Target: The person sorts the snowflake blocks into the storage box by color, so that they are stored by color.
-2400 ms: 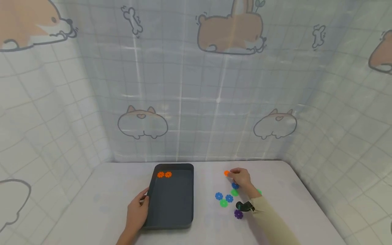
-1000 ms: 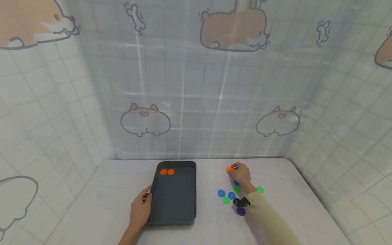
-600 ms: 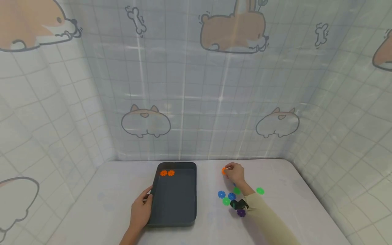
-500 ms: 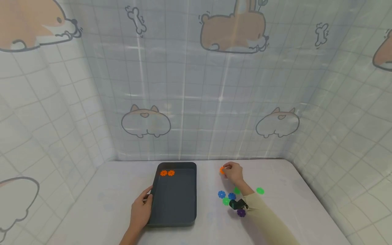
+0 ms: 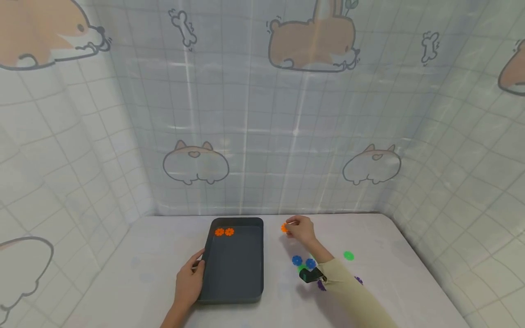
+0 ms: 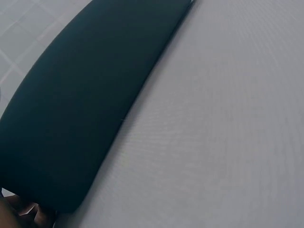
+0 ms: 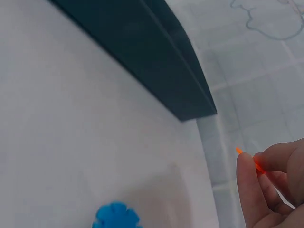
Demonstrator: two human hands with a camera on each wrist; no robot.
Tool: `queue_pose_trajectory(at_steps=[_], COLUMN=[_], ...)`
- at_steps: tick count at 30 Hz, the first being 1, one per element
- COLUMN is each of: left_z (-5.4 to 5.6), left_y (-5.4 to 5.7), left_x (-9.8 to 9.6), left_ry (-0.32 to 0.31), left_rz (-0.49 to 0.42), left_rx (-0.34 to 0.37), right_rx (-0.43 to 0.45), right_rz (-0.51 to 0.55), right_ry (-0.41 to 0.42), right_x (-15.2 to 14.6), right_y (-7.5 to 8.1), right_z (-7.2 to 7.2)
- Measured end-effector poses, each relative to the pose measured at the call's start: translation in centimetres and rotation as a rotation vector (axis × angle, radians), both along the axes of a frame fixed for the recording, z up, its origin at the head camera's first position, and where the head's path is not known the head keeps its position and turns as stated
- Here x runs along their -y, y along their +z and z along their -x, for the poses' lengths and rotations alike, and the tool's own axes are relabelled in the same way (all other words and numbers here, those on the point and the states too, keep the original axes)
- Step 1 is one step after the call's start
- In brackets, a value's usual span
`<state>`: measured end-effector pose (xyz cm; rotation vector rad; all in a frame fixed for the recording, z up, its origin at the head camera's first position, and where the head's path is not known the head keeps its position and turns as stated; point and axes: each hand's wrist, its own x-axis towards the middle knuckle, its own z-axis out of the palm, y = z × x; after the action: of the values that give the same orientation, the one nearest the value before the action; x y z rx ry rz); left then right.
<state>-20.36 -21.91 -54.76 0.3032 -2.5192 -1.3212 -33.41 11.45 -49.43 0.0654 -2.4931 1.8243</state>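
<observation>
My right hand (image 5: 301,230) pinches an orange flower-shaped plastic disc (image 5: 284,228) between thumb and fingertips, raised over the table just right of the dark tray (image 5: 261,269). The right wrist view catches that disc edge-on. Inside the tray, near its far left corner, two orange discs (image 5: 224,232) lie side by side. At the tray's left side, my left hand (image 5: 189,282) holds the rim with thumb and fingers. Only a few of its fingers (image 6: 42,216) enter the left wrist view, by the tray's corner.
Below the right forearm lie two blue discs (image 5: 297,260), a green disc (image 5: 301,268) partly hidden by the dark wrist camera (image 5: 311,275), and purple pieces (image 5: 321,285) partly covered by the sleeve. Another green disc (image 5: 348,256) lies farther right. A patterned curtain (image 5: 266,114) encloses the table.
The right hand has lifted the orange disc from the table's far right and carried it left toward the tray. The left hand and the tray stay put.
</observation>
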Motion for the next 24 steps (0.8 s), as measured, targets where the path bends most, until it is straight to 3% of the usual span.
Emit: queue_pose_trajectory(at_steps=[13, 24], left_z=[0.2, 0.0], left_y=[-0.2, 0.1], left_x=[0.2, 0.1], left_ry=[0.002, -0.008], left_rz=[-0.002, -0.023], left_rx=[-0.021, -0.023], right_rx=[0.032, 0.03], right_rz=[0.109, 0.142], right_ry=[0.104, 0.169], right_x=[3.1, 6.6], right_y=[2.1, 2.5], right_z=[-0.9, -0.7])
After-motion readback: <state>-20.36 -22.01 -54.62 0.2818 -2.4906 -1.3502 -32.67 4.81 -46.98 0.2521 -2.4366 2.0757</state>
